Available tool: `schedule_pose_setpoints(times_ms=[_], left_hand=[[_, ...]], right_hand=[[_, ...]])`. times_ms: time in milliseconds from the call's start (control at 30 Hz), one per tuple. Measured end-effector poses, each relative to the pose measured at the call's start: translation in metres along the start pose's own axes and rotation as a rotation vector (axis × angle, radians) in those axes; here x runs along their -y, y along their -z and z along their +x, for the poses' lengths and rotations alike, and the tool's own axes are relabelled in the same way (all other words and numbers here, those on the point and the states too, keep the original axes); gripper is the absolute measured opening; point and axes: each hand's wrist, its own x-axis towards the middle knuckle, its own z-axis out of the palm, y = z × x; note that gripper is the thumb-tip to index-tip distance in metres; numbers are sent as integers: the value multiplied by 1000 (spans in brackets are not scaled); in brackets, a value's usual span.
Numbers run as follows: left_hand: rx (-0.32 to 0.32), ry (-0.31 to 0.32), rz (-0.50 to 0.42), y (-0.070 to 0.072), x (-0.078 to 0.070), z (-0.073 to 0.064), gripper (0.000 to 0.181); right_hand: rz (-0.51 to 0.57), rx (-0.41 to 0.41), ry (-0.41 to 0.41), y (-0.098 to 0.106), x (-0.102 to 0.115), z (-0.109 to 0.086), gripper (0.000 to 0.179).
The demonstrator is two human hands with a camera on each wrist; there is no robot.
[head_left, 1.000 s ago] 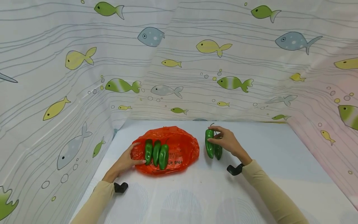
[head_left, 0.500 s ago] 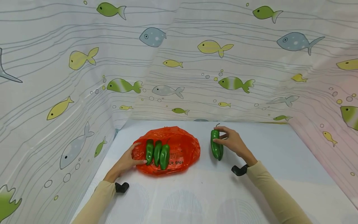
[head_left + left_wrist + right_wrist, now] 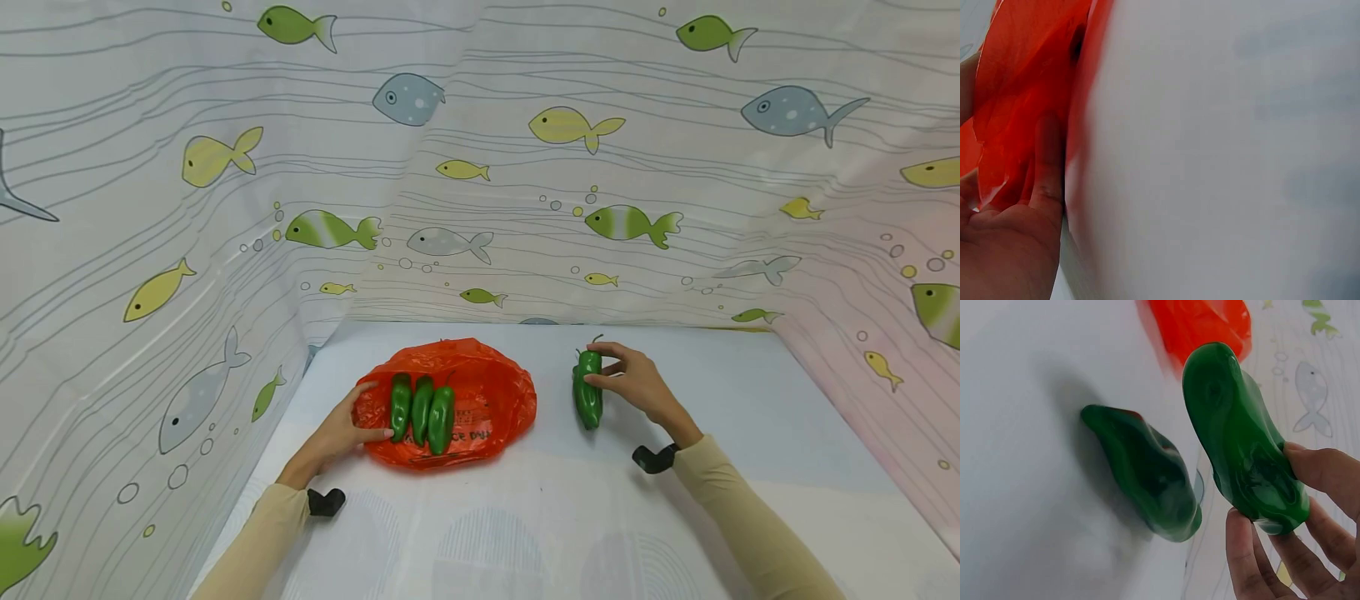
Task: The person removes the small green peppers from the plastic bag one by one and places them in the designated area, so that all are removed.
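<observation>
My right hand [image 3: 635, 385] pinches a green pepper [image 3: 1235, 431] between thumb and fingers, near its stem end, and holds it up off the table. Below it another green pepper [image 3: 1144, 472] lies on the table; in the head view the held one mostly covers it. On the left, my left hand [image 3: 343, 427] grips the edge of a red plastic bag [image 3: 495, 400]. Its fingers [image 3: 1049, 156] show through the thin plastic in the left wrist view. Three green peppers [image 3: 441, 421] lie side by side at the opened bag, close to my left thumb.
The table [image 3: 495, 517] has a white cover with pale rounded prints. Walls of fish-printed sheeting [image 3: 525, 192] stand behind and at both sides. A black wrist mount [image 3: 654, 458] hangs under my right wrist, and a similar one [image 3: 326, 502] under my left.
My right hand has moved a little to the right with its pepper, which now overlaps the pepper on the table in the head view. My left hand stays at the bag.
</observation>
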Motion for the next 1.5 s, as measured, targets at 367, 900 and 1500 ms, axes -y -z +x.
schedule_pose_setpoints(times_ms=[367, 900, 1500], left_hand=[[1, 11, 19, 1, 5, 3, 102], [-6, 7, 22, 0, 3, 1, 101], [-2, 24, 2, 0, 1, -1, 101]], right_hand=[[-21, -21, -7, 11, -14, -6, 67], [-52, -31, -54, 17, -35, -5, 67], [-68, -16, -80, 15, -55, 1, 69]])
